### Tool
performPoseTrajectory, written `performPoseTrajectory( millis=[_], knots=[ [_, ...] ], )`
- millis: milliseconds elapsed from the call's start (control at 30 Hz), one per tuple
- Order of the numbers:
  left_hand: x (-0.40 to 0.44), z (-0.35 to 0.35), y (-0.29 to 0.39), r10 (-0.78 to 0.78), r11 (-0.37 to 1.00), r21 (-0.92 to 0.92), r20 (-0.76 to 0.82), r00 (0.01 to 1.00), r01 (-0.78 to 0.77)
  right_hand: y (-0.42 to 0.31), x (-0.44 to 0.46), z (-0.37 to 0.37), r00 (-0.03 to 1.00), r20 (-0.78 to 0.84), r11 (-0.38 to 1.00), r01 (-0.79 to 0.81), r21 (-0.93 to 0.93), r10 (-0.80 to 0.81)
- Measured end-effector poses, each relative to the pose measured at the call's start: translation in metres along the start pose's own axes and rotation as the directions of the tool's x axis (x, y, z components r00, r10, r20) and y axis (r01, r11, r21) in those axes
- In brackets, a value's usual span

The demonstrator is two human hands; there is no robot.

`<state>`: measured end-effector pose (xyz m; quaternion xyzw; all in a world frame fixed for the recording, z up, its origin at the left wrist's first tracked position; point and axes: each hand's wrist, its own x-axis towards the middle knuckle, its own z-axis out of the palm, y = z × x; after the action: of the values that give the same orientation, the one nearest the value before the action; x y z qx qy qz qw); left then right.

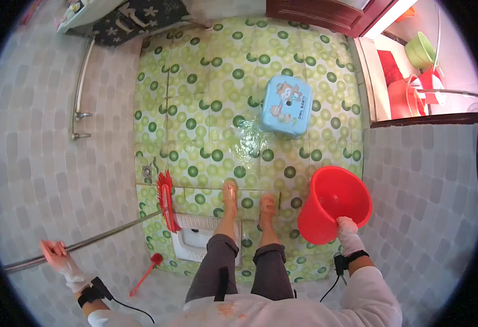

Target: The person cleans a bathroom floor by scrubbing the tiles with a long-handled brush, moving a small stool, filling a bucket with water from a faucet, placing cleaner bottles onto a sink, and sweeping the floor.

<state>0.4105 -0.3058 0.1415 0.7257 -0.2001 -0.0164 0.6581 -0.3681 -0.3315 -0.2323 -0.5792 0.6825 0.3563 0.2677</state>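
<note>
Above the green-dotted floor (195,136), the broom (113,232) slants forward and right from your left hand (55,255), closed around its handle, to bristles (166,199) at the squat toilet (187,253). Your right hand (348,226) pinches the red bucket (316,220) by its near rim.

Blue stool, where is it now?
Head view, upper right of centre: the blue stool is on the patterned floor, beyond the red bucket at the right hand, left of the doorway.
</note>
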Motion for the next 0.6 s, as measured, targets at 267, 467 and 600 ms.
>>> performPoseTrajectory(
  millis=[267, 467, 600],
  knots=[
    [0.003, -0.006, 0.005, -0.023, 0.998, 0.052, 0.048, 0.999, 0.021, -0.018, -0.013, -0.004, 0.977, -0.015, 0.944, 0.211, 0.254, -0.214],
    [-0.004, -0.001, 0.008, -0.013, 0.997, 0.079, 0.104, 0.995, 0.005, -0.032, -0.016, -0.023, 0.978, 0.096, 0.977, 0.17, 0.131, -0.183],
    [-0.005, -0.002, 0.008, -0.005, 0.998, 0.062, 0.148, 0.989, -0.005, -0.036, -0.009, -0.025, 0.965, 0.215, 0.984, 0.166, -0.062, -0.149]
  ],
)
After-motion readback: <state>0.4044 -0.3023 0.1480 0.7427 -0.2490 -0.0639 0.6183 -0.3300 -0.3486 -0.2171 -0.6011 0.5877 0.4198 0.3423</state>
